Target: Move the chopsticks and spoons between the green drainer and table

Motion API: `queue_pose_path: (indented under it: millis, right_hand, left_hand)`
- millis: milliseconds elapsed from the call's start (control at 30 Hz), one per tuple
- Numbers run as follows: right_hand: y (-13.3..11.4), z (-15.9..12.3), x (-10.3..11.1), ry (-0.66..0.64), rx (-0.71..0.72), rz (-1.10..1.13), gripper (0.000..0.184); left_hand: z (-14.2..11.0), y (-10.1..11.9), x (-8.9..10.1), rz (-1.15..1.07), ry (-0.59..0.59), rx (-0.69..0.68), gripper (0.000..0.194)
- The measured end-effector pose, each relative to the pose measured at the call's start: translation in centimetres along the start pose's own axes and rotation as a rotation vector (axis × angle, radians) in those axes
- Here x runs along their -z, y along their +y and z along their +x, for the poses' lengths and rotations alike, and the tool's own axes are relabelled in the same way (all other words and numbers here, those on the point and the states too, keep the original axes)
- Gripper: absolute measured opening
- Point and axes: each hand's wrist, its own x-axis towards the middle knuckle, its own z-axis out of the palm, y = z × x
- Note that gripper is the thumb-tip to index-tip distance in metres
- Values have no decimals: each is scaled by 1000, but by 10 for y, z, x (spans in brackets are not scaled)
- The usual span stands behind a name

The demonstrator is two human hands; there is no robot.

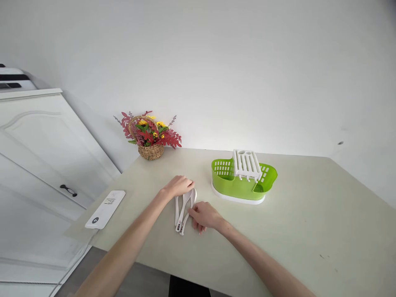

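The spoons [181, 213] are coloured plain white and marked with black-and-white labels [178, 226]. The caddy [236, 189] is coloured bright green and patterned with a grid of holes; its base [238, 199] and slotted rack [247, 164] are white. Red leaves [172, 138] and yellow flowers [161, 124] are paired with a tan, woven-patterned basket [151, 152]. The table [297, 214] is tinted pale greenish grey.

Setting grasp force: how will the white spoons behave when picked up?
The white spoons are likely stiff, given their straight, solid-looking handles. They're probably light, being slim. Smooth-looking surfaces could make them slippery.
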Motion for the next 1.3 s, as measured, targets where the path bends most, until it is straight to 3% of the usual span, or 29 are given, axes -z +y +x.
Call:
queue_pose_path:
  millis: [167,367,433,533,667,800,900,1000,1100,1300]
  right_hand:
    - [21,-19,13,-43,157,123,26]
    - [58,-57,49,-40,251,202,42]
    - [71,-72,65,-21,258,198,47]
    - [91,-95,89,44,244,168,51]
    - [114,-119,118,333,211,61,57]
    - [125,-127,132,586,187,15,60]
    - [127,-125,132,691,176,-25,60]
    - [126,-122,128,715,171,-62,58]
    - [126,-122,127,714,167,-83,57]
    - [127,-122,128,722,153,-121,55]
  left_hand:
    - [-1,-1,4,26,67,-64,43]
    - [7,6,27,25,184,-133,38]
    - [14,15,36,-4,280,-145,35]
    - [28,42,52,-121,523,-172,27]
    - [45,105,77,-294,792,-210,14]
    - [54,169,90,-336,827,-305,20]
    - [61,194,82,-270,776,-325,39]
    - [71,195,66,-213,740,-282,48]
    - [78,183,57,-183,745,-243,47]
    - [86,129,67,-130,725,-188,44]
